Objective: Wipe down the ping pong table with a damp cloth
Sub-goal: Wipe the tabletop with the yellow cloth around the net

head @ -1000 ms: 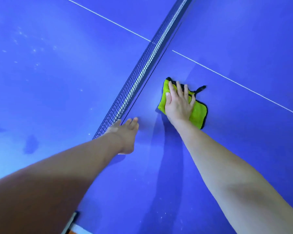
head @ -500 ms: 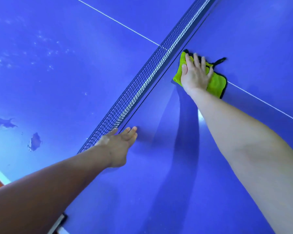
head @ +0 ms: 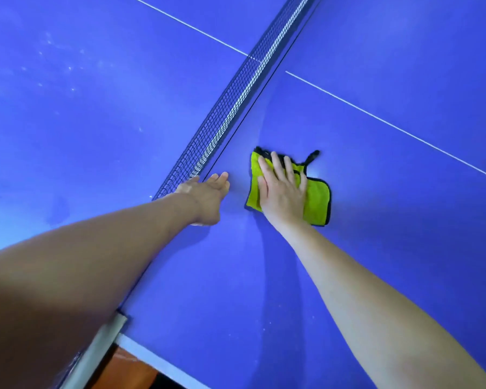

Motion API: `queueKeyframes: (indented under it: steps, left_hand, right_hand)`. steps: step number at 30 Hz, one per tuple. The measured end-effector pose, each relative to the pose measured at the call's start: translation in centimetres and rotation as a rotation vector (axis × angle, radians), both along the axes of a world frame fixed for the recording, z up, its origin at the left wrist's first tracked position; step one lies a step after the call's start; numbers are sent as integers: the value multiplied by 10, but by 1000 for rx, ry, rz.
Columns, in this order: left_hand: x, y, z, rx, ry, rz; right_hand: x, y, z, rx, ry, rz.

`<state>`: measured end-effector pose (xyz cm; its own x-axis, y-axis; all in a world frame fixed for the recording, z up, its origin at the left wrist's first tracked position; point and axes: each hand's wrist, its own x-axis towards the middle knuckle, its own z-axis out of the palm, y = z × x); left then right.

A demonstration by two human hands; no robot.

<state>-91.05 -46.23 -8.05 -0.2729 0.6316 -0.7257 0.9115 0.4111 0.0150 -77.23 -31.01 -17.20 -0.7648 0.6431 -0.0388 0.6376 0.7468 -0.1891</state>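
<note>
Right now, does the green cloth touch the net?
Apart. The head view shows a strip of bare blue table between the green cloth and the net; the right hand presses the cloth flat there.

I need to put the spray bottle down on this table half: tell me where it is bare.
Bare blue table lies right of the green cloth, up to the white centre line, and nearer along the edge below both forearms. It is crowded by the net, where the left hand rests flat beside the right hand pressing the cloth.
</note>
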Motion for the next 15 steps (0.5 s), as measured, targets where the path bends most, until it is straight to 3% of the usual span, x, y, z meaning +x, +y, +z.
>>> queueKeyframes:
  steps: [7,15]
  left_hand:
    - [9,-22,12,34,-32,90]
    - [-5,-25,8,2,-54,128]
  right_hand:
    - [87,-130,5,19,-31,5]
    - [54,-108,3,19,-70,-6]
